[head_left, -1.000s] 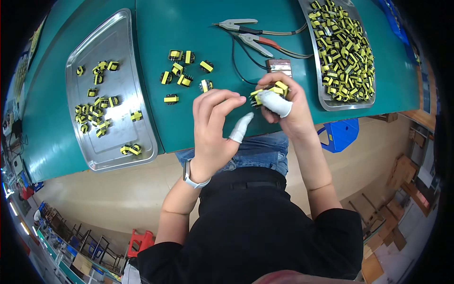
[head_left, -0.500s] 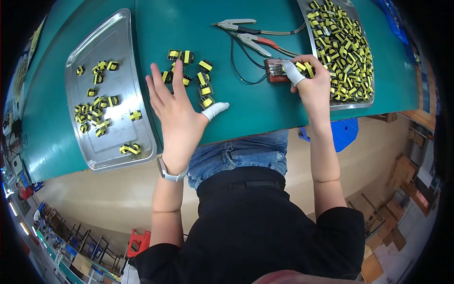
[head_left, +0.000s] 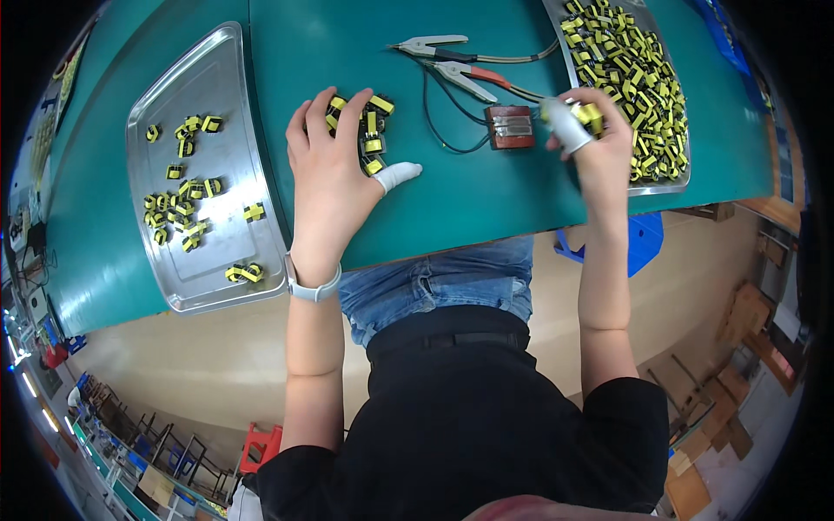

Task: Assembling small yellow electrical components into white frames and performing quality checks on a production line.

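Note:
My left hand (head_left: 328, 187) rests over a cluster of small yellow-and-black transformers (head_left: 373, 145) on the green table. Its fingers are apart and curved around the far and left side of the cluster, and the thumb, in a white finger cot, points right. Some transformers are partly hidden under the fingers. My right hand (head_left: 604, 143), thumb also in a white cot, pinches a transformer (head_left: 591, 115); both are slightly blurred. This hand is off the right end of a reddish-brown block (head_left: 511, 135) with metal contact strips on top, from which thin dark leads run.
Two clip leads lie beyond the block, one with a black grip (head_left: 434, 43) and one with a red grip (head_left: 469, 78). A metal tray (head_left: 665, 184) heaped with transformers stands at right. The left metal tray (head_left: 234, 165) holds several scattered ones. A blue stool (head_left: 645, 243) is below the table edge.
My right hand has lifted the transformer off the block and moved right, toward the heaped tray. My left hand has curled its fingers around the cluster, which is now drawn closer together.

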`<state>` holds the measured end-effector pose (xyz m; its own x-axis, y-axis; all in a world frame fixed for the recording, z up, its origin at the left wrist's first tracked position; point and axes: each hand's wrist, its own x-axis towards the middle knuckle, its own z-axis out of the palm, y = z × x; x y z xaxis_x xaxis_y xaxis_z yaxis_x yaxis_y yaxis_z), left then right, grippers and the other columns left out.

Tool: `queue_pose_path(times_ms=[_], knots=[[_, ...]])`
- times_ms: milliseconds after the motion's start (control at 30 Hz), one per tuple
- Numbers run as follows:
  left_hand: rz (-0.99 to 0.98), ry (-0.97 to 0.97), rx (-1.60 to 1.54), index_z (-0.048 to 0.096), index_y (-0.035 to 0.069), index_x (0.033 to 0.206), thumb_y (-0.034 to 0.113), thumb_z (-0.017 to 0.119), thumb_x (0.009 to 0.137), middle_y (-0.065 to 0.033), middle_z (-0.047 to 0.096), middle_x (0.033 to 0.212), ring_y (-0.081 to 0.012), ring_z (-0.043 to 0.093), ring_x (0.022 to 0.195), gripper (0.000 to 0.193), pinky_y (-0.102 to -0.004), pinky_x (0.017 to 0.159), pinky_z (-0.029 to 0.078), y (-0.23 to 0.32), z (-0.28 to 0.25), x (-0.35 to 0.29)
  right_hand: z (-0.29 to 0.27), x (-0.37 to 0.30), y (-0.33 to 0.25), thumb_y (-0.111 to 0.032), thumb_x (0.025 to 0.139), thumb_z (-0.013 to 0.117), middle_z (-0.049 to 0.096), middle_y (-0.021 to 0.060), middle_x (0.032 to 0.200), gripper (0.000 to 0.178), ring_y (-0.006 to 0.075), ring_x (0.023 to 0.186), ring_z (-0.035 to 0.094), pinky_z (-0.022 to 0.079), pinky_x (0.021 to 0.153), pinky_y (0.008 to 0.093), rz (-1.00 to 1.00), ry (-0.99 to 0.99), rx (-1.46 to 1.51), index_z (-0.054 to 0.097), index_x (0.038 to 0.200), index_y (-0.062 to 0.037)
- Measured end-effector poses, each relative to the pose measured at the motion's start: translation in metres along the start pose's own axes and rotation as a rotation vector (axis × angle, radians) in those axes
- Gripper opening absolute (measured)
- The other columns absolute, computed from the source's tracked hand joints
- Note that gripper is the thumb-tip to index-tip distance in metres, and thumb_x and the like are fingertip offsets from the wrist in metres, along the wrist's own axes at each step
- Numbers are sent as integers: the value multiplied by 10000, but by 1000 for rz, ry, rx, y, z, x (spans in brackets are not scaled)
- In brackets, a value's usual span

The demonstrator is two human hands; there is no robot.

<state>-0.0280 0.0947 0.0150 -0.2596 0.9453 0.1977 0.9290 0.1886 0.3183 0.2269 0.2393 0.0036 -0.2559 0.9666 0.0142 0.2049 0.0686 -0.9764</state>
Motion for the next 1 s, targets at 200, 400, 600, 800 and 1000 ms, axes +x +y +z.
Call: queue_pose_path(times_ms=[200,400,600,800,1000], knots=[[58,-13,-56,604,173,1345,336,873,745,-116,498,1441,-410,397,1348,677,-548,1119,353,5,0,-2,-55,62,3,-62,857,800,690,21,1000,216,118,827,654,560,713,280,-623,615,-491,726,1060,-52],[128,-60,-116,643,186,1233,238,847,754,-54,547,1379,-383,426,1318,523,-549,1111,340,9,0,-9,-93,96,16,-221,857,775,691,117,1206,384,306,1112,649,511,955,383,-417,620,-858,705,1204,-72],[226,-145,-225,648,177,1160,165,819,755,-43,554,1352,-379,439,1299,440,-570,1108,339,19,3,-21,-50,67,-1,-366,843,820,633,228,1319,544,373,1222,591,451,1025,498,-689,614,-1254,675,1252,-38],[209,-172,-236,604,152,1249,108,793,757,-58,533,1389,-367,418,1351,529,-560,1146,329,11,-4,-23,51,1,-23,12,765,733,658,61,1312,465,341,1273,546,394,1089,455,-840,-350,-595,673,1215,-90],[179,-203,-187,553,127,1367,2,713,749,-59,472,1524,-388,371,1431,650,-505,1181,334,7,-10,-24,78,-9,-5,115,684,674,657,59,1228,550,316,1220,553,481,999,425,-780,-520,-501,669,1199,-78]])
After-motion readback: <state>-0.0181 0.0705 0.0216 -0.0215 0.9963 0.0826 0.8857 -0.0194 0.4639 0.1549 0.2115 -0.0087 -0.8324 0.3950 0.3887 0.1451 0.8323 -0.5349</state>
